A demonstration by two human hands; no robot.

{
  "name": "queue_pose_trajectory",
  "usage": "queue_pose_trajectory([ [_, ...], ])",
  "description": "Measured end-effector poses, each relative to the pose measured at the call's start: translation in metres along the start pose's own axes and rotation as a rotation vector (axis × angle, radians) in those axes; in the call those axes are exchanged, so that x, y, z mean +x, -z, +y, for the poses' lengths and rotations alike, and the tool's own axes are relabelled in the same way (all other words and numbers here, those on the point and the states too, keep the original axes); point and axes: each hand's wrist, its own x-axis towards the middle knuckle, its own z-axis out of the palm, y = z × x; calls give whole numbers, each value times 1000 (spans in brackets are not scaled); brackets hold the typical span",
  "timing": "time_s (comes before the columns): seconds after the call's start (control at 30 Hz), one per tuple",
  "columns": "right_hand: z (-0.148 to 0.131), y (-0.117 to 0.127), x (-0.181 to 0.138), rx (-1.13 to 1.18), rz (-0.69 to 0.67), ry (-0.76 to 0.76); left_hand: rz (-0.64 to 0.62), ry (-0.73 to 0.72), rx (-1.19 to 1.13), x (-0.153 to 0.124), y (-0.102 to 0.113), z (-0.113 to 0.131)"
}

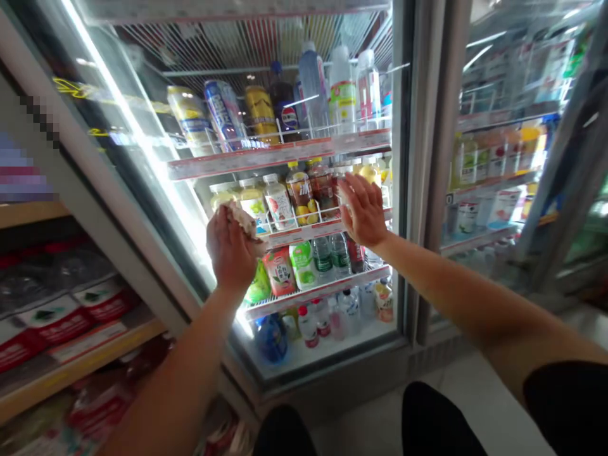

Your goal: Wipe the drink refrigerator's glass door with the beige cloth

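My left hand point(230, 254) is closed on a crumpled pale cloth point(244, 220), held up against the glass door of a lit drinks fridge point(327, 373). To the right, my right hand point(365, 210) is raised with its fingers apart and nothing visible in it. Its palm faces the glass; whether it touches cannot be made out. Behind the hands, juice and tea bottles point(301, 193) stand on the middle shelf. Cans and taller bottles point(262, 114) fill the shelf above. Pouches and green-labelled bottles point(280, 271) sit below.
A metal door frame point(430, 190) parts this fridge from another glass-fronted one point(494, 171) on the right. At the left, wooden shelves point(85, 361) hold red-wrapped bottle packs point(52, 320). My dark-clad knees point(434, 418) are close to the fridge base, above a pale floor.
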Motion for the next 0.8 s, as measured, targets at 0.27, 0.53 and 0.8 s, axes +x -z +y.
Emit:
queue_pose_trajectory([
  [0.27,30,-24,41,40,-29,-92,-14,-121,143,8,9,-2],
  [0.53,28,-25,35,32,-22,-98,145,-93,6,34,-11,-1],
  [0.8,27,-26,35,-6,-48,-109,-45,-155,60,79,-7,-11],
])
